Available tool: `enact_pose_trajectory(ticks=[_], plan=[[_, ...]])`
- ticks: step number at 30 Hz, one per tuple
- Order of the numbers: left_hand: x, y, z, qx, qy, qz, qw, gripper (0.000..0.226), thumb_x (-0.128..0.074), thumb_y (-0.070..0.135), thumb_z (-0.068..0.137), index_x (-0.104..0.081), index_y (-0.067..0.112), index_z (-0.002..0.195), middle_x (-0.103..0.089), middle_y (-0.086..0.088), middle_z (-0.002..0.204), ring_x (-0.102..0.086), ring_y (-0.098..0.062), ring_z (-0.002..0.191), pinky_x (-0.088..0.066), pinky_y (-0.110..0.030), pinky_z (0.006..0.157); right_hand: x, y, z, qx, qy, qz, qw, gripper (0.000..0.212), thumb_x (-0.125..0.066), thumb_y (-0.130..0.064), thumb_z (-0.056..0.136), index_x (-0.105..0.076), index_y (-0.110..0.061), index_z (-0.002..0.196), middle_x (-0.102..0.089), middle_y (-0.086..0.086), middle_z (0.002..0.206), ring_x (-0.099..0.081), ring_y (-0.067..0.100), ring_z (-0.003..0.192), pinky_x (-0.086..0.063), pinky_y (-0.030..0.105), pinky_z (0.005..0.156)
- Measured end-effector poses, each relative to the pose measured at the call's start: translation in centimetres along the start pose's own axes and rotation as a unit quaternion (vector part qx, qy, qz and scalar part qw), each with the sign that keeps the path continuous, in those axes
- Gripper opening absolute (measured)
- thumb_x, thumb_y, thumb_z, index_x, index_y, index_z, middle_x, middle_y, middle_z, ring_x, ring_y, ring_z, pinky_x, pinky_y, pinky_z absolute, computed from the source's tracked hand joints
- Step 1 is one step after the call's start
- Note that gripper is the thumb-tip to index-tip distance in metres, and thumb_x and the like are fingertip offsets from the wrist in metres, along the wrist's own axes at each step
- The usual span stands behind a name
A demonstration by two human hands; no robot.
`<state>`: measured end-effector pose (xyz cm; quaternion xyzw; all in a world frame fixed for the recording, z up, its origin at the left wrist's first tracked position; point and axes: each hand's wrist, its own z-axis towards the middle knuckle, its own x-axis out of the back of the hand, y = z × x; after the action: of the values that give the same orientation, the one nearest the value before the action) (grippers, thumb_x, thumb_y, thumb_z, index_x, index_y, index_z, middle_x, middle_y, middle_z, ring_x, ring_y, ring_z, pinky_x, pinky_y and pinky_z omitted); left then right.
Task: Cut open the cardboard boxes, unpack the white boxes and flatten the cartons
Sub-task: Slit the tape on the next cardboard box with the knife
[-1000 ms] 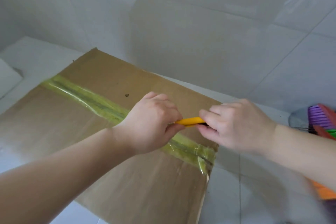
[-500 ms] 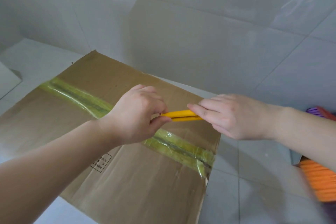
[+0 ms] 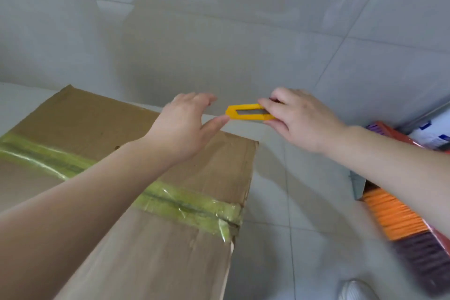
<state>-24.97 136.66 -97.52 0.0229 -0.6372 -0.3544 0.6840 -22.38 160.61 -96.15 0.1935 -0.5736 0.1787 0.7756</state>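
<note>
Left fingers (image 3: 207, 101) now released off yellow cutter (image 3: 248, 112), right fingers (image 3: 269, 108) still pinching it.

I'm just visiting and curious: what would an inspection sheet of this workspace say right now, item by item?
Surface: pale tiled floor, glossy tiled wall behind.
Job's things: cardboard box lying closed, yellow-green tape unbroken along its seam; yellow box cutter held in the air beyond the box's far edge. No white boxes in view.
Clutter: orange and purple brush bristles at the right, partly blurred; a white packet behind them.
Grips: right hand pinches the cutter; left hand open, thumb tip at the cutter's end.
Cables: nothing seen.
Surroundings: the box reflected in the wall tiles.
</note>
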Motion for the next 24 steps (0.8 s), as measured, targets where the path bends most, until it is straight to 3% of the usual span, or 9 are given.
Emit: enact_pose_trajectory(ticks=[2, 7, 11, 15, 20, 24], plan=[[-1.6, 1.5, 0.8, -0.033, -0.016, 0.084, 0.996, 0.054, -0.047, 0.050, 0.091, -0.048, 0.017, 0.133, -0.055, -0.004, 0.124, -0.043, -0.025, 0.120, -0.033, -0.036, 0.099, -1.7, 3.4, -0.8, -0.088, -0.040, 0.018, 0.995, 0.035, -0.063, -0.022, 0.089, -0.060, -0.005, 0.120, -0.058, 0.018, 0.100, -0.058, 0.039, 0.091, -0.045, 0.044, 0.077], [-6.4, 4.1, 2.1, -0.084, -0.080, 0.216, 0.970, 0.055, -0.036, 0.054, 0.094, -0.037, 0.023, 0.139, -0.045, 0.003, 0.137, -0.035, -0.020, 0.129, -0.021, -0.031, 0.105, -8.8, 8.9, -0.9, -0.224, -0.167, 0.026, 0.960, 0.024, -0.052, -0.028, 0.094, -0.056, -0.013, 0.112, -0.057, 0.011, 0.113, -0.053, 0.031, 0.108, -0.041, 0.036, 0.085], [-9.9, 5.0, 4.3, -0.018, -0.097, 0.211, 0.972, 0.052, -0.039, 0.050, 0.094, -0.039, 0.022, 0.138, -0.046, 0.002, 0.136, -0.036, -0.020, 0.129, -0.022, -0.032, 0.106, -15.3, 11.0, -0.3, -0.228, -0.205, 0.054, 0.950, 0.024, -0.053, -0.025, 0.093, -0.056, -0.011, 0.112, -0.057, 0.012, 0.116, -0.054, 0.031, 0.109, -0.043, 0.036, 0.087], [-12.3, 4.5, 6.5, 0.081, -0.088, 0.180, 0.976, 0.048, -0.038, 0.047, 0.095, -0.043, 0.022, 0.135, -0.049, 0.000, 0.134, -0.037, -0.021, 0.128, -0.023, -0.033, 0.105, -21.0, 11.8, -0.2, -0.169, -0.213, 0.078, 0.959, 0.024, -0.056, -0.019, 0.088, -0.055, -0.009, 0.109, -0.051, 0.012, 0.115, -0.052, 0.032, 0.107, -0.042, 0.037, 0.086], [-13.5, 3.5, 7.6, 0.115, -0.063, 0.193, 0.972, 0.048, -0.038, 0.049, 0.094, -0.050, 0.020, 0.131, -0.053, -0.002, 0.132, -0.038, -0.024, 0.128, -0.022, -0.035, 0.105, -26.1, 13.0, -1.5, -0.169, -0.210, 0.104, 0.957, 0.022, -0.050, -0.008, 0.083, -0.055, -0.008, 0.104, -0.049, 0.012, 0.112, -0.047, 0.032, 0.105, -0.037, 0.036, 0.079], [-13.7, 3.7, 7.5, 0.147, -0.065, 0.192, 0.968, 0.051, -0.033, 0.050, 0.094, -0.048, 0.020, 0.133, -0.051, 0.000, 0.134, -0.038, -0.023, 0.129, -0.021, -0.034, 0.106, -27.9, 13.2, -1.9, -0.157, -0.228, 0.097, 0.956, 0.025, -0.046, -0.008, 0.082, -0.055, -0.010, 0.106, -0.049, 0.010, 0.111, -0.045, 0.031, 0.107, -0.036, 0.038, 0.084]])
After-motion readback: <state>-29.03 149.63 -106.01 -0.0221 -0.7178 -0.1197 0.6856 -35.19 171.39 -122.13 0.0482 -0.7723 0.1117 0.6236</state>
